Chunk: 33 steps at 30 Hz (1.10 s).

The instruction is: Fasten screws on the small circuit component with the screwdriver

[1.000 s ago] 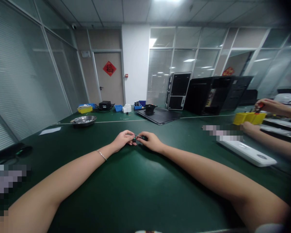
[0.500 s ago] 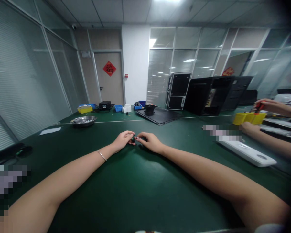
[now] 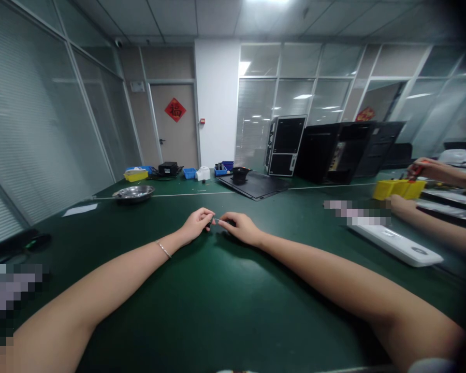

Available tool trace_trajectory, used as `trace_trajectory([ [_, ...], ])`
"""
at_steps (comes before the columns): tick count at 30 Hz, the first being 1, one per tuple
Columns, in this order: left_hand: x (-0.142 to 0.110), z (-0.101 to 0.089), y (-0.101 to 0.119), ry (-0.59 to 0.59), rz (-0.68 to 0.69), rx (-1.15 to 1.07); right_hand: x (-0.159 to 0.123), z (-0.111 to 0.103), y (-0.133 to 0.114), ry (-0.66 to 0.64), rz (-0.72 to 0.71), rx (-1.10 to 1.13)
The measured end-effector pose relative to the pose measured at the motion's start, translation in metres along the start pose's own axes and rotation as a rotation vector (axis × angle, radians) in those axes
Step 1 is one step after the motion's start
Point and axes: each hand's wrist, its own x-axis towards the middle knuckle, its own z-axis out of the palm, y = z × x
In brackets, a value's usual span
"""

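Glass partition walls (image 3: 42, 114) with blinds, beige door (image 3: 174, 140) bearing red diamond sign (image 3: 175, 110), black computer cases (image 3: 334, 153), white ceiling panels (image 3: 202, 15).

This is an electronics assembly workshop. A long green-matted workbench (image 3: 217, 290) carries small blue parts bins (image 3: 189, 173) and black computer cases (image 3: 334, 153), with glass office partitions (image 3: 42, 114) around the room

Steel bowl (image 3: 134, 193), left of centre: polished metal, gleaming glossily.
Bench mat (image 3: 217, 295), lower centre: smooth green rubber, shining softly.
Yellow bin (image 3: 399, 189), right: plastic, showing a matt finish.
Small dark part (image 3: 208, 225), centre: too small to tell.
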Motion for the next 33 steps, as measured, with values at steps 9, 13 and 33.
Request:
trace_trajectory([
  [9,0.002,-0.001,0.001,-0.062,-0.06,-0.001,0.001,0.0,-0.001,0.046,0.053,-0.055],
  [13,0.002,-0.001,0.0,-0.098,-0.016,-0.03,0.001,0.0,-0.001,0.037,0.051,-0.078],
  [33,-0.005,0.002,0.01,-0.138,0.051,0.144,0.0,0.0,-0.002,0.049,0.059,-0.18],
])
